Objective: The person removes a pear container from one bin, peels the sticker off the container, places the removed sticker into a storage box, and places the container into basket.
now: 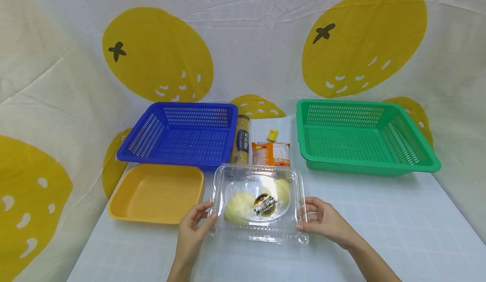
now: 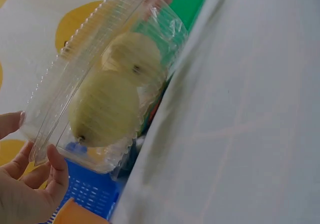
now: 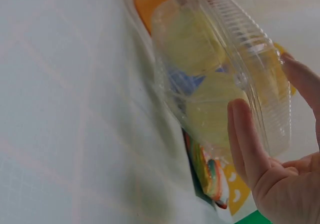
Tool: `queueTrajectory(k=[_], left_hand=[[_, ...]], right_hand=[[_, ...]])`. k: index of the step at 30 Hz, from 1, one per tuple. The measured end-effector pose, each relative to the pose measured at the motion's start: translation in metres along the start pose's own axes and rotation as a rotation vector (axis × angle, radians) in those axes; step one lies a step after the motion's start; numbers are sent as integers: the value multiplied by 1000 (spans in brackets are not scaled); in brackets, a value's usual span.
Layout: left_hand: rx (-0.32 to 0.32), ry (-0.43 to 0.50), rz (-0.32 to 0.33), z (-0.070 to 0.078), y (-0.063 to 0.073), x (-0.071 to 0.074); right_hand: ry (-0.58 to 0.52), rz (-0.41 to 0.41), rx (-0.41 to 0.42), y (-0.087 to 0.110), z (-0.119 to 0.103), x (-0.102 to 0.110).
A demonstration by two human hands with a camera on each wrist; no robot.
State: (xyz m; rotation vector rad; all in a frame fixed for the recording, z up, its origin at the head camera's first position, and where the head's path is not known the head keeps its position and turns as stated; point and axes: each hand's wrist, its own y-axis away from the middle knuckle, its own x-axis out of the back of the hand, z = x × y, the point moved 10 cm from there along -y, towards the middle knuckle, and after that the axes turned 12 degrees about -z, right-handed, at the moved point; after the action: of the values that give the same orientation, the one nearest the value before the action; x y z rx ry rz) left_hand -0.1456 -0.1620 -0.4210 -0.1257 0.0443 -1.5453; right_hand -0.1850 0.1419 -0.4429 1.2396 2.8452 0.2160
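A clear plastic clamshell box (image 1: 243,182) with a round black-and-gold sticker (image 1: 265,205) stands at the front middle of the table, its lid down. Two pale yellow-green fruits (image 2: 105,109) show through its walls; their exact kind I cannot tell. My left hand (image 1: 193,228) grips the box's left edge, thumb in front and fingers behind. On the opposite side my right hand (image 1: 329,224) pinches the right edge between thumb and fingers. In the right wrist view the fingers (image 3: 247,134) press along the box's rim.
Behind the box lie an orange snack packet (image 1: 271,153), a pasta packet (image 1: 241,141) and a small yellow sachet (image 1: 272,135). A blue basket (image 1: 178,160) and a yellow tray (image 1: 155,221) stand left. At the back right sits a green basket (image 1: 364,167).
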Motion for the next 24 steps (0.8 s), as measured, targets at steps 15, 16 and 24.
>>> queueTrajectory(k=[15,16,24], left_hand=[[84,15,-77,-24,16,-6],[97,12,-78,-27,17,-6],[89,11,-66,-30,12,-8]], right_hand=[[-4,-16,-46,14,19,-3],[-2,-14,-48,14,20,-2],[-2,10,-46,13,22,1]])
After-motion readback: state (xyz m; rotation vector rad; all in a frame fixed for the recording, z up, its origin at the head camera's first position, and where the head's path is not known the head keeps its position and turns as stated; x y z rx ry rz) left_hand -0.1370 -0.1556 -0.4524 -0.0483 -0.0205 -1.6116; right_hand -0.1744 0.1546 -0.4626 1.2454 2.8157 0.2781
